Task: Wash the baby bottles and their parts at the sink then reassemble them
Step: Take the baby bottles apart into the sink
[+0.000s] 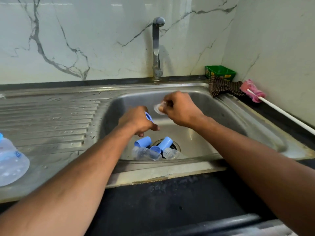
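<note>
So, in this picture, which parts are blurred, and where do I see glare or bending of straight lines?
Head view: the right hand and the clear teat it pinches are smeared by motion; the left hand, gripping a blue ring, is sharper. Glare streaks lie on the marble wall near the top edge. The wide lens bows the sink rim and the counter edge.

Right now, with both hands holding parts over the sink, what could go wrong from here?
1. The right hand pinches a clear teat, probably wet; it could slip from that grip into the basin.
2. The blue caps, a blue ring and clear bottles lie over the drain; small parts might lodge there or block drainage.
3. The left hand holds a blue collar; mating them mid-air may misseat the teat.
</note>
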